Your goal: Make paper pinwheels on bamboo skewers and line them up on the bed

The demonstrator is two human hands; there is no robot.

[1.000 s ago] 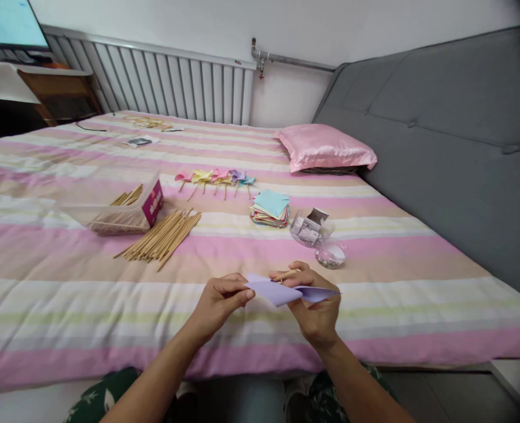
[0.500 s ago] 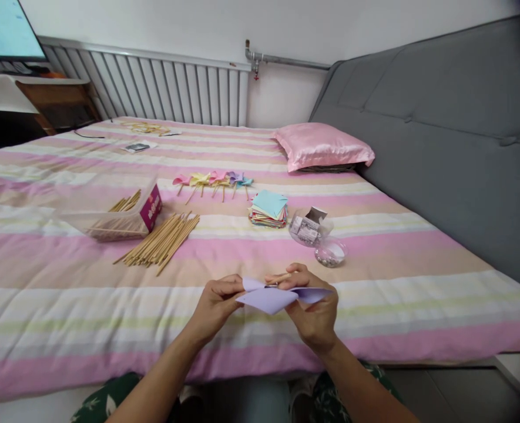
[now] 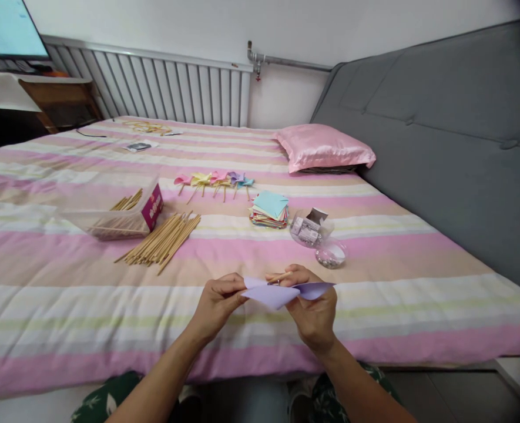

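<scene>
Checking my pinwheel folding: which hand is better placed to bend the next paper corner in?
Probably the left hand: it pinches the purple paper's free corner, while the right hand holds the stick.

My left hand (image 3: 218,304) slid toward 3 o'clock, closing the gap to my right hand (image 3: 313,311). Purple paper (image 3: 272,294) sat tilted with its flap stretched toward 3 o'clock; now flatter and bunched tighter between both pinches. Wooden stick (image 3: 279,277) under my right thumb shows shorter than before.
</scene>
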